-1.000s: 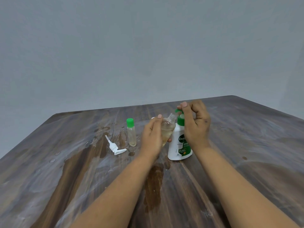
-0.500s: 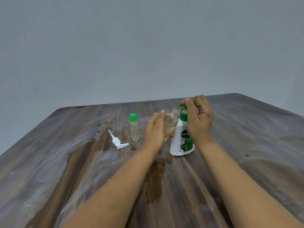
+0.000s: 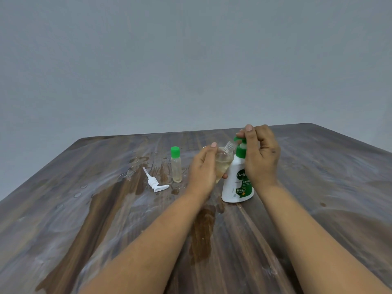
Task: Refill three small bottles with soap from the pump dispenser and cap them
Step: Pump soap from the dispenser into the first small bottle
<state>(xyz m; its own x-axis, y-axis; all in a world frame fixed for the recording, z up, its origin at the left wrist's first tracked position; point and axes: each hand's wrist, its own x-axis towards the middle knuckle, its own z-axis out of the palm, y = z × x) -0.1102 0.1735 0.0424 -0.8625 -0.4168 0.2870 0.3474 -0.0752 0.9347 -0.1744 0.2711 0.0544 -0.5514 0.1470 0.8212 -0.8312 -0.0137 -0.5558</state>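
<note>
A person's two bare forearms reach across a wet, streaked wooden table point(image 3: 89, 219) toward its centre. The left hand point(image 3: 202, 170) has its fingers curled round one uncapped clear small bottle point(image 3: 224, 159), holding it off the table and tilted, its threaded neck pointing toward 1 o'clock, just under the green spout of the pump. A little pale yellow soap sits in its lower part. The right hand point(image 3: 262, 158) rests on top of one white Dettol pump dispenser point(image 3: 235, 185), fingers bent over the green pump head; the dispenser stands upright on the table. At 9 o'clock from the left hand stands one capped small bottle point(image 3: 176, 165), upright, green lid on, holding pale liquid. Just beside it, at its 8 o'clock, lies one loose white pump head point(image 3: 154, 182) flat on the table. Only two small bottles are visible.
</note>
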